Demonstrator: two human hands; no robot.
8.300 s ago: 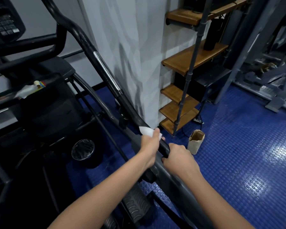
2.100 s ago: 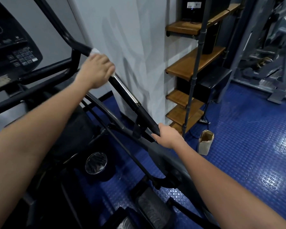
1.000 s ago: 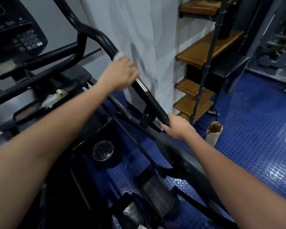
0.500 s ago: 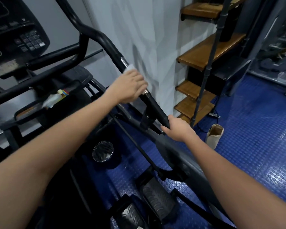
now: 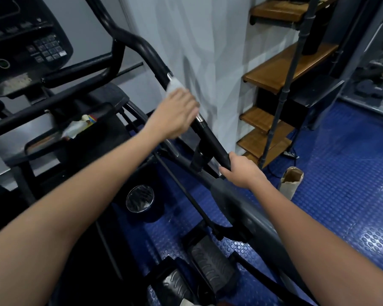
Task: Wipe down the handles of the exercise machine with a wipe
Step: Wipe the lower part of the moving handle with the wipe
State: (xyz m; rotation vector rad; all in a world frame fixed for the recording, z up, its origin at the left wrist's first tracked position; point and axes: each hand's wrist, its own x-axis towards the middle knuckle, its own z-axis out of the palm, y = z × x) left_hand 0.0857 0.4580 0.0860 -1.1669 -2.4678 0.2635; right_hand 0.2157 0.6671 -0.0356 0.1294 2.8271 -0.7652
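Both forearms bare, no sleeves visible; left hand (image 5: 175,113), right hand (image 5: 243,172) ungloved.

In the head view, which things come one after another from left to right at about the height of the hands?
Console keypad → crumpled wrapper in the tray → left hand with the wipe → right hand on the handle → paper bag.

Two hands, left (image 5: 175,113) and right (image 5: 241,172), were on one handle (image 5: 210,140), with one wipe (image 5: 173,85). There were two foot pedals (image 5: 210,268), one console (image 5: 20,40), one paper bag (image 5: 291,181) and four wooden shelves (image 5: 274,74).
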